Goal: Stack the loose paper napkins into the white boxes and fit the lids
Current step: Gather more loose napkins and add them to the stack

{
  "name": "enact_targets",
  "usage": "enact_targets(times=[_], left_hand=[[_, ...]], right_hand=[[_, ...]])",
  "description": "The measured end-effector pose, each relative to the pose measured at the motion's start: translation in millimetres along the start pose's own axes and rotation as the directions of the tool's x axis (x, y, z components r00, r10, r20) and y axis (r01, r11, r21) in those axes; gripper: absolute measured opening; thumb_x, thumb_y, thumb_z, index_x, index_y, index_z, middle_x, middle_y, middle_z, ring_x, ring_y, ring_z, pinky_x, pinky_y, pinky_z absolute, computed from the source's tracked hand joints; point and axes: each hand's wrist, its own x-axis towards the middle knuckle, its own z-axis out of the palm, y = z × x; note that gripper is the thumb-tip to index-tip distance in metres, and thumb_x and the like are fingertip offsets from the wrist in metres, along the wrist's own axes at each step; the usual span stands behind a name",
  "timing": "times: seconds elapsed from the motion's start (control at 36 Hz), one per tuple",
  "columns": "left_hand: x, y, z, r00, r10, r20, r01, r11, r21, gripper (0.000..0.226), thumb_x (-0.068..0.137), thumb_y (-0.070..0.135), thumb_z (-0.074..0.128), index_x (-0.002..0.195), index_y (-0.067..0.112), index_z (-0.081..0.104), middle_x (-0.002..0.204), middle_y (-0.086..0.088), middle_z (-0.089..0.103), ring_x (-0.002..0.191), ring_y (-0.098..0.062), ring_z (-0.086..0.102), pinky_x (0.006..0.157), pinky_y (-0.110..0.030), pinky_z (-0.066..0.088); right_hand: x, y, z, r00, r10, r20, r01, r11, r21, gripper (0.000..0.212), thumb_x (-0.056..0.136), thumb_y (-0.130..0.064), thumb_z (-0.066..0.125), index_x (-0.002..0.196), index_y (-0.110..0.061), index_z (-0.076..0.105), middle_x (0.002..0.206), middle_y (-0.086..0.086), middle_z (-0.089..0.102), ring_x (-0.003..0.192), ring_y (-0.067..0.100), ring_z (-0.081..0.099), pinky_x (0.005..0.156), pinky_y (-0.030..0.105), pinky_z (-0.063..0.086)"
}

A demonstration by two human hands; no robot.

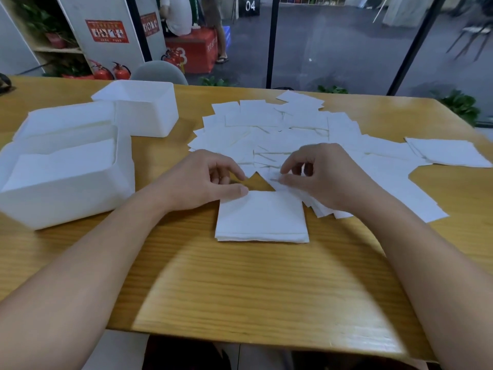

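Note:
A small squared stack of white napkins (261, 218) lies on the wooden table (240, 289) in front of me. My left hand (210, 180) has curled fingers, and its thumb tip touches the stack's far left corner. My right hand (320, 177) pinches a loose napkin (276, 180) just beyond the stack's far right corner. Many loose napkins (280, 134) lie spread behind both hands. A white box (69, 193) at the near left holds stacked napkins. Behind it stand a second white box (64, 118) and a third, open one (141, 110).
A separate small pile of napkins (448, 153) lies near the table's right edge. More napkins (410, 190) trail to the right of my right hand. A grey chair back (160, 72) stands behind the table's far edge. People and red fire extinguishers are far behind.

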Motion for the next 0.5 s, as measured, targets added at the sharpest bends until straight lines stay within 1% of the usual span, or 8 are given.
enact_targets(times=[0.06, 0.11, 0.14, 0.22, 0.28, 0.36, 0.5], left_hand=[[2, 0, -1, 0.996, 0.015, -0.086, -0.012, 0.999, 0.033, 0.026, 0.089, 0.066, 0.082, 0.103, 0.044, 0.082, 0.084, 0.01, 0.074, 0.074, -0.013, 0.064, 0.066, -0.023, 0.05], [4, -1, 0, 0.989, 0.017, -0.148, -0.008, 0.998, 0.063, 0.019, 0.096, 0.061, 0.077, 0.1, 0.043, 0.083, 0.086, 0.01, 0.075, 0.078, -0.015, 0.065, 0.067, -0.025, 0.05], [5, -2, 0, 0.988, 0.01, -0.157, 0.003, 0.997, 0.079, 0.016, 0.099, 0.057, 0.076, 0.099, 0.043, 0.083, 0.086, 0.011, 0.075, 0.08, -0.015, 0.066, 0.067, -0.025, 0.049], [5, -4, 5, 0.989, -0.015, -0.148, 0.031, 0.994, 0.109, 0.005, 0.1, 0.045, 0.079, 0.098, 0.043, 0.083, 0.088, 0.015, 0.075, 0.084, -0.009, 0.067, 0.069, -0.013, 0.046], [5, -4, 8, 0.989, -0.009, -0.149, 0.026, 0.994, 0.108, 0.003, 0.1, 0.041, 0.08, 0.1, 0.042, 0.083, 0.089, 0.017, 0.075, 0.085, -0.009, 0.068, 0.07, -0.011, 0.047], [6, -2, 10, 0.99, -0.004, -0.144, 0.019, 0.995, 0.102, 0.004, 0.1, 0.04, 0.079, 0.1, 0.042, 0.082, 0.088, 0.016, 0.075, 0.084, -0.011, 0.068, 0.07, -0.012, 0.048], [7, -3, 13, 0.994, -0.003, -0.109, 0.015, 0.994, 0.107, 0.005, 0.1, 0.039, 0.079, 0.101, 0.043, 0.082, 0.088, 0.018, 0.075, 0.085, -0.008, 0.069, 0.071, -0.011, 0.049]], right_hand=[[3, -3, 9, 0.998, -0.026, -0.049, 0.024, 0.999, -0.049, 0.005, 0.094, -0.036, 0.084, 0.097, -0.033, 0.082, 0.094, -0.015, 0.068, 0.08, 0.0, 0.059, 0.066, 0.022, 0.042], [7, -6, 17, 0.998, -0.047, -0.041, 0.043, 0.994, -0.096, 0.008, 0.096, -0.034, 0.082, 0.102, -0.03, 0.083, 0.1, -0.015, 0.066, 0.084, 0.003, 0.059, 0.069, 0.025, 0.043], [8, -7, 20, 0.998, -0.058, -0.034, 0.053, 0.991, -0.125, 0.008, 0.097, -0.033, 0.081, 0.103, -0.029, 0.083, 0.1, -0.014, 0.065, 0.087, 0.005, 0.059, 0.07, 0.028, 0.046], [12, -7, 23, 0.996, -0.092, -0.017, 0.087, 0.975, -0.203, 0.008, 0.099, -0.028, 0.078, 0.101, -0.024, 0.084, 0.099, -0.009, 0.065, 0.091, 0.013, 0.06, 0.076, 0.037, 0.053], [13, -6, 25, 0.994, -0.106, -0.02, 0.099, 0.972, -0.215, 0.008, 0.1, -0.025, 0.076, 0.098, -0.022, 0.084, 0.098, -0.008, 0.066, 0.09, 0.014, 0.061, 0.078, 0.041, 0.055], [13, -6, 29, 0.994, -0.099, -0.038, 0.089, 0.973, -0.211, 0.01, 0.101, -0.022, 0.074, 0.096, -0.02, 0.082, 0.098, -0.008, 0.066, 0.088, 0.013, 0.061, 0.078, 0.041, 0.055], [13, -5, 28, 0.997, -0.068, -0.038, 0.062, 0.988, -0.143, 0.007, 0.099, -0.022, 0.076, 0.094, -0.021, 0.081, 0.097, -0.008, 0.068, 0.087, 0.011, 0.062, 0.08, 0.036, 0.055]])
